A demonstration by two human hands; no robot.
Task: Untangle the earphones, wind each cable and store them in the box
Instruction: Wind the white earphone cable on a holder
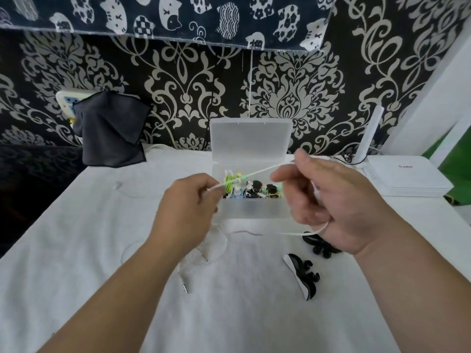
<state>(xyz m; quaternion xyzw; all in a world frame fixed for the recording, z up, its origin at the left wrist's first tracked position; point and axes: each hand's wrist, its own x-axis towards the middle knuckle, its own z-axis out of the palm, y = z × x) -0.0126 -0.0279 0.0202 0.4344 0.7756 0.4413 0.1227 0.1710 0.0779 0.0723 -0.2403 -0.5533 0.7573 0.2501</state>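
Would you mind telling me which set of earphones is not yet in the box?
The white earphones, whose cable is stretched between the left hand and right hand; the green set and black set lie wound inside the open box.

No legible text anywhere in your view. One candidate only: a small red mark [405, 167] on top of the white router [413, 182], far right on the table, right of the open box [251, 208]. It is too blurred to read as letters or a logo. The navy cat-print cloth [163, 16] along the far top carries small crosses on some cat faces: pattern, not lettering.
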